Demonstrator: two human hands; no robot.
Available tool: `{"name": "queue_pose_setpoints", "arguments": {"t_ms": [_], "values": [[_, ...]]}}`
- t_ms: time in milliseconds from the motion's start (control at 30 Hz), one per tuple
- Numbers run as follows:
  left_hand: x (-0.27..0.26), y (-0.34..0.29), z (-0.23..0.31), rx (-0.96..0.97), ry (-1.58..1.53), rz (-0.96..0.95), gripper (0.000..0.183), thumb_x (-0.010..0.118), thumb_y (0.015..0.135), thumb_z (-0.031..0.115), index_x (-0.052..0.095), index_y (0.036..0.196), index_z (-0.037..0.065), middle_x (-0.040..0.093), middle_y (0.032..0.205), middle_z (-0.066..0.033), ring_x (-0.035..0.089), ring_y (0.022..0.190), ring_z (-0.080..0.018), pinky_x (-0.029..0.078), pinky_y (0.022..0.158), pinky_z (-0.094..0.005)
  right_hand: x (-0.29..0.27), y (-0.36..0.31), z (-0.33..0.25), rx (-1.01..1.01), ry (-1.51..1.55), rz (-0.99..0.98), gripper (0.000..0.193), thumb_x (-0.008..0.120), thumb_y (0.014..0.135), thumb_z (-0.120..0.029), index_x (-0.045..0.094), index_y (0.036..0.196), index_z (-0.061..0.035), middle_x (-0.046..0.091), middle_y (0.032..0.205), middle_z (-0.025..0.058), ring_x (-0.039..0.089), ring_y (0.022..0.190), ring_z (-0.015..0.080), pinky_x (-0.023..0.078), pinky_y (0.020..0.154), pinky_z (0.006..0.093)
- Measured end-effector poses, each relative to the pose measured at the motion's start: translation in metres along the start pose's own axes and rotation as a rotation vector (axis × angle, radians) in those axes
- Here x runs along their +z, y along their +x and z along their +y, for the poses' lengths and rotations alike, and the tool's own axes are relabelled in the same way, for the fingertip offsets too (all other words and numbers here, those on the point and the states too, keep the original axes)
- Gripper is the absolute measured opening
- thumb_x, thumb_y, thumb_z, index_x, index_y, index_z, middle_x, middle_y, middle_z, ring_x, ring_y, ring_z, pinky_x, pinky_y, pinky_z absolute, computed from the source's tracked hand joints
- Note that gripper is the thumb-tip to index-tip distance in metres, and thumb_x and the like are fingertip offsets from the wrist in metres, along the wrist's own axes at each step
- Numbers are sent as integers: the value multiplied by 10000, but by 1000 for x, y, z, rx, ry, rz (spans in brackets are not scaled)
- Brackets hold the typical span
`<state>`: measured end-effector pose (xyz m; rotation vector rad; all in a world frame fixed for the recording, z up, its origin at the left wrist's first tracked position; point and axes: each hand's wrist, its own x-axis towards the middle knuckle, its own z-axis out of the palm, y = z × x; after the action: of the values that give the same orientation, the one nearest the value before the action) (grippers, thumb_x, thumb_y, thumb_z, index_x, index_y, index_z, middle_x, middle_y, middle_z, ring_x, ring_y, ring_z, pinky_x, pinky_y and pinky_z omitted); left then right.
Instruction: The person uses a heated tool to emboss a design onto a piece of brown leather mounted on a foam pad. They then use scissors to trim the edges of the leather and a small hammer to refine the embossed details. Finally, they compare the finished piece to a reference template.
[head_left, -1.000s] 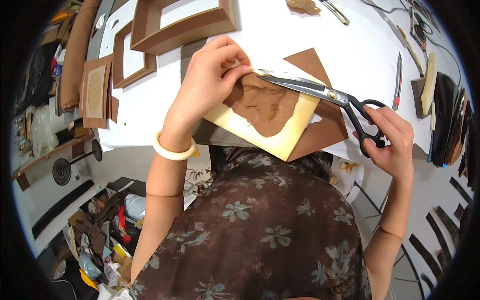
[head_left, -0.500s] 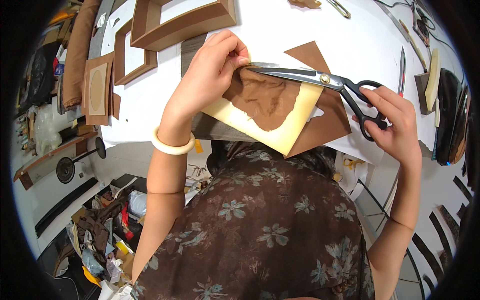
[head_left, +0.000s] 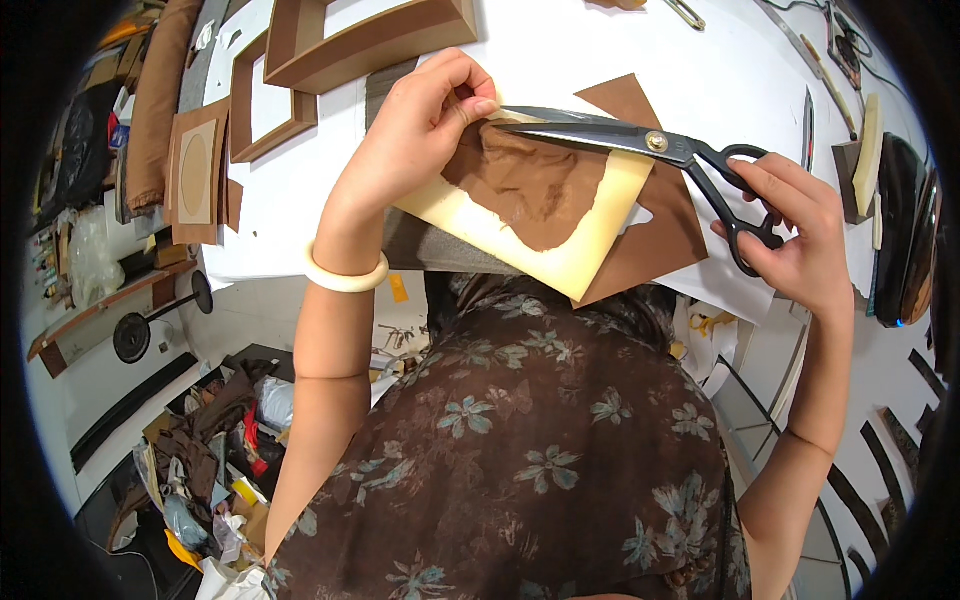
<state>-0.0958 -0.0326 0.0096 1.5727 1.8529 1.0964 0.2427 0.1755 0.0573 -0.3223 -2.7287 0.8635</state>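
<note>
My right hand is closed around the black handles of large scissors, whose blades point left. The blades are slightly parted at the upper edge of a pale yellow foam sheet with a wrinkled brown leather-like piece on it. My left hand pinches the sheet's upper left edge between thumb and fingers, close to the blade tips. Under the sheet, to the right, shows a brown flat piece. My left wrist wears a cream bangle.
Two brown open frames stand at the upper left, near a brown board with an oval panel. A slim pointed tool lies on the right. Dark rounded objects sit at the right edge.
The scissor blades have spread a little wider. My right hand has shifted slightly right and the foam sheet a little upward; my left hand keeps its pinch.
</note>
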Motion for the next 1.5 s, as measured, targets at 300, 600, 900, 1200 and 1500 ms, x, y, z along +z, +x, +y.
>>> {"name": "queue_pose_setpoints", "arguments": {"t_ms": [300, 600, 900, 1200, 1500], "values": [[1, 3, -3, 18, -11, -11, 70, 696, 1030, 18, 641, 994, -4, 538, 922, -25, 442, 762, -115, 410, 696, -285, 12, 4, 6, 11, 4, -27, 537, 818, 749, -3, 751, 1282, 5, 732, 1028, 148, 718, 814, 275, 581, 683, 351], [-14, -24, 0, -35, -381, 299, 36, 608, 1100, 41, 627, 1070, 37, 668, 983, -33, 621, 908, -130, 518, 826, -279, 10, -2, 14, -38, -19, 96, 488, 794, 758, 9, 766, 1245, 25, 736, 997, 145, 718, 806, 240, 569, 681, 338], [-46, -238, 23, -788, -180, 17, 216, 851, 886, -56, 676, 973, 36, 701, 831, 5, 642, 761, -83, 519, 721, -249, 10, -36, 14, 166, -55, 309, 501, 934, 740, -61, 787, 1214, 5, 714, 928, 54, 606, 745, 101, 417, 581, 226], [1, -229, 31, -811, 372, -329, 280, 751, 1037, 219, 798, 1171, -23, 811, 1072, -171, 774, 905, -270, 592, 782, -370, 33, -32, 0, 164, -11, 312, 499, 920, 741, -23, 779, 1218, 19, 730, 943, 62, 646, 769, 101, 427, 580, 214], [41, -102, 67, -63, 153, 248, 140, 861, 846, -36, 793, 961, 7, 707, 994, -78, 696, 882, -194, 562, 732, -311, 38, -42, -28, 53, -90, 208, 536, 805, 716, -26, 778, 1249, 20, 738, 948, 116, 676, 733, 181, 526, 615, 289]]}}
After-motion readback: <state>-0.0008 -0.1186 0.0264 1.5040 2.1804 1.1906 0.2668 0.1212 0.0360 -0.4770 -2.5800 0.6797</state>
